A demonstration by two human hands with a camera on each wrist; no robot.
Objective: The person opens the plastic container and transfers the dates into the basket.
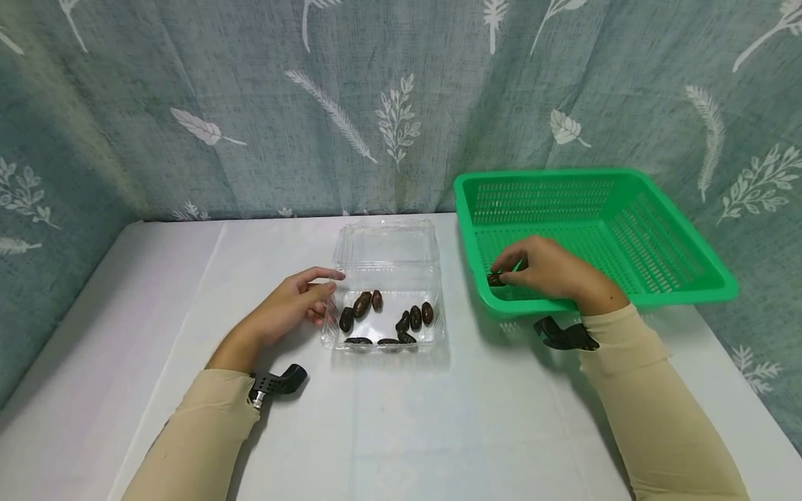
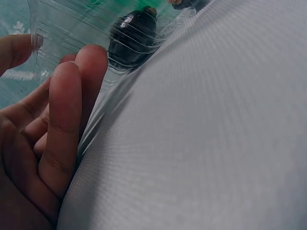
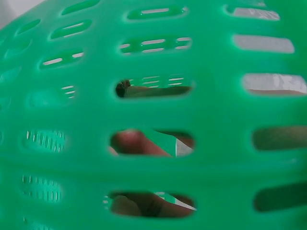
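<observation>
In the head view, a clear plastic clamshell box (image 1: pixel 388 275) stands with its lid raised. Several dark brown dates (image 1: pixel 362 304) lie inside it. My left hand (image 1: pixel 285 309) rests at the box's left side, its fingers loosely extended against the plastic. Through the box wall, the left wrist view shows one dark date (image 2: pixel 133 40) close to those fingertips. My right hand (image 1: pixel 541 271) reaches into the green basket (image 1: pixel 717 278) and pinches a date (image 1: pixel 495 280) near its left front corner. Basket slots in the right wrist view reveal only parts of the right fingers (image 3: pixel 132 142).
A white cloth (image 1: pixel 401 424) covers the table. Behind it hangs a grey-green leaf-patterned curtain (image 1: pixel 250 104). The basket's raised rim and slotted walls surround the right hand. Black wrist mounts (image 1: pixel 278 381) stick out from both sleeves.
</observation>
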